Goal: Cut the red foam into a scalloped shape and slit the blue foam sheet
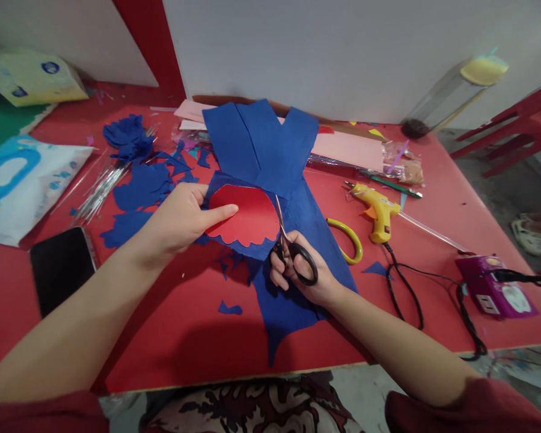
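Note:
My left hand pinches a red scalloped template together with a blue sheet behind it, thumb on top of the red piece. In my right hand are black-handled scissors, fingers through the loops. Their blades point away from me at the right edge of the red template, where the blue sheet shows around it. Whether the blades are fully closed is hard to tell. Beneath lie larger blue pieces, and more blue strips stretch behind.
On the left are cut blue shapes, metal wires, a phone and a wipes pack. To the right lie a yellow glue gun, a yellow-green ring handle, black cord and a purple power socket. Pink sheets lie behind.

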Tool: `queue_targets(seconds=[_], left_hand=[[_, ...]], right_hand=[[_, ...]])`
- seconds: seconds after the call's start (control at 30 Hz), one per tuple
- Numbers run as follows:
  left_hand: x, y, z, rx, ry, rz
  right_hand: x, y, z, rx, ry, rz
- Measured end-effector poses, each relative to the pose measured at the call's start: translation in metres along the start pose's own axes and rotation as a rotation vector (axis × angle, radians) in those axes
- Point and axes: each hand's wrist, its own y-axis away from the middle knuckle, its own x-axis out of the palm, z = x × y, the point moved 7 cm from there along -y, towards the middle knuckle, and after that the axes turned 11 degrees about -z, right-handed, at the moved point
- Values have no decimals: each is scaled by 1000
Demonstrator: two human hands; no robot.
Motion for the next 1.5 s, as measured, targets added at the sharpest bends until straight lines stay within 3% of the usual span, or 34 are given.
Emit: queue_targets(seconds=[0.3,0.57,0.9,1.07,1.17,1.3,1.4,1.5], left_hand=[[2,6,-6,-30,-42,74],[1,6,-7,-45,-35,53],[1,7,-22,252,-171,35],[7,9,-22,204,13,119],[5,6,-20,225,38,97],[1,5,-24,325,-121,44],[5,7,-24,291,-238,106],[4,9,-25,266,-323,81]], right_hand=[[2,1,2,-18,-6,27],[1,1,3,-64,-19,36],[2,2,6,-58,-24,35],[3,2,6,-66,-31,45],[3,3,4,-68,-36,47],[2,3,4,-65,-41,35],[3,2,4,-62,-39,35],[4,2,5,-69,-37,38]])
